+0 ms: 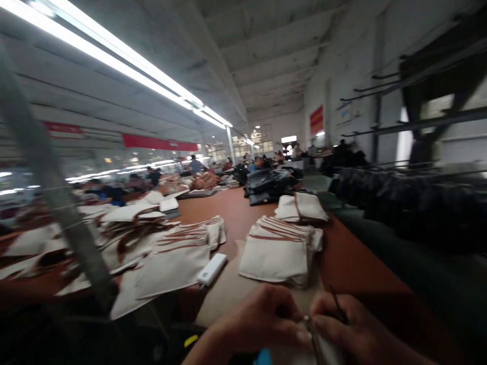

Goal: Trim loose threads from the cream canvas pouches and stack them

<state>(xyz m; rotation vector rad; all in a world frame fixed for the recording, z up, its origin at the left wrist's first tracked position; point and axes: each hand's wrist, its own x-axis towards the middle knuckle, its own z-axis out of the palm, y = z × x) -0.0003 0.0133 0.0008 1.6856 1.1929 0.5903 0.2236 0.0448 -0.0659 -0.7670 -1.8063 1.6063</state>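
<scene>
At the bottom of the head view, my left hand (pixel 262 317) and my right hand (pixel 348 322) are close together, thumbs and fingers pinched. Between them is a cream fabric piece (pixel 327 351) with a brown trimmed edge, partly cut off by the frame. A thin dark pointed tool (pixel 336 300) sticks up from my right hand; its kind is unclear. Just beyond my hands lies a stack of cream fabric pieces with brown trim (pixel 274 258). Left of that stack is a white oblong device (pixel 212 268), beside another stack of cream pieces (pixel 173 268).
A brown-topped table (pixel 361 263) runs away from me. Farther along it lie another cream stack (pixel 302 207) and a black pile (pixel 268 185). A slanted metal post (pixel 57 187) stands at left. Dark items hang from a rack (pixel 418 197) at right. People work in the background.
</scene>
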